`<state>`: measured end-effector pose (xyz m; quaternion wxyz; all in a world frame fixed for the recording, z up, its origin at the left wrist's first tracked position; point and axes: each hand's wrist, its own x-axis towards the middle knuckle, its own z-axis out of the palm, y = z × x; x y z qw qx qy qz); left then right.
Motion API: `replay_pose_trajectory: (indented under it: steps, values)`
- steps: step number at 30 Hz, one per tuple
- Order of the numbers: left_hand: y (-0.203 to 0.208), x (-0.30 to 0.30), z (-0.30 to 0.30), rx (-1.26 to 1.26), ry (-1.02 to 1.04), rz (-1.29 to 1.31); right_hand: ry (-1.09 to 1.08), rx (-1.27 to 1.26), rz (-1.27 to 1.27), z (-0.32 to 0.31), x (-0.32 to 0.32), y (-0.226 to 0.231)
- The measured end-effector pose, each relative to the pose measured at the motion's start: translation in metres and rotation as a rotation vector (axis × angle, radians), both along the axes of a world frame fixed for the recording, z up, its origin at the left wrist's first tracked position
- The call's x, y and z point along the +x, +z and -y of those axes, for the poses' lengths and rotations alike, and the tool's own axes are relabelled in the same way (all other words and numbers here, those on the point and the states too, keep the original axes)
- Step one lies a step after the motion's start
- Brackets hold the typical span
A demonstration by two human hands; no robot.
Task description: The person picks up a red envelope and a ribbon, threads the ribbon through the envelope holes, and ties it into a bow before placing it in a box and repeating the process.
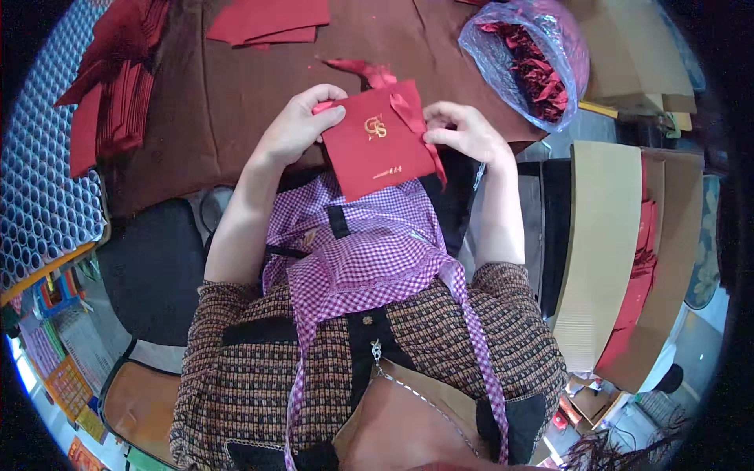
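Observation:
A flat red paper gift bag [357,157] with gold print is held up over my lap, tilted a little. My left hand [305,124] grips its upper left edge, thumb on the front and the other fingers mostly behind. A pinkish-red ribbon [408,114] crosses the bag's upper right part and hangs down its right side. My right hand [465,132] is at that side, its fingers curled and pinching the ribbon near the bag's edge. More red ribbon [357,66] lies on the brown cloth just beyond the bag.
A brown cloth [259,86] covers the table. Red paper pieces [271,22] lie at the far side, and stacked red bags [126,106] at the left. A bluish plastic sack [491,67] of red ribbons is far right. An open cardboard box [601,235] with red bags stands right.

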<state>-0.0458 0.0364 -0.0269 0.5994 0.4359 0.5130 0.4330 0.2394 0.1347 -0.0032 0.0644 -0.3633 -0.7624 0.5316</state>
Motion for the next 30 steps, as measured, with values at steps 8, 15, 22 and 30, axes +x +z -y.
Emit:
replay_pose_trajectory:
  steps: [8,15,22,30]
  values:
    - [0.007,0.002,-0.008,0.158,-0.01,-0.16,-0.425,-0.033,-0.442,0.002,-0.009,0.009]
    - [0.03,0.01,-0.013,0.316,-0.166,-0.475,-0.107,0.786,-0.099,0.019,-0.069,0.028]
    - [0.031,-0.045,-0.035,0.693,0.52,-1.133,0.054,0.637,0.185,-0.005,-0.062,0.038]
    - [0.025,0.01,-0.004,0.301,-0.057,-0.456,0.09,0.609,0.215,-0.013,-0.073,0.037]
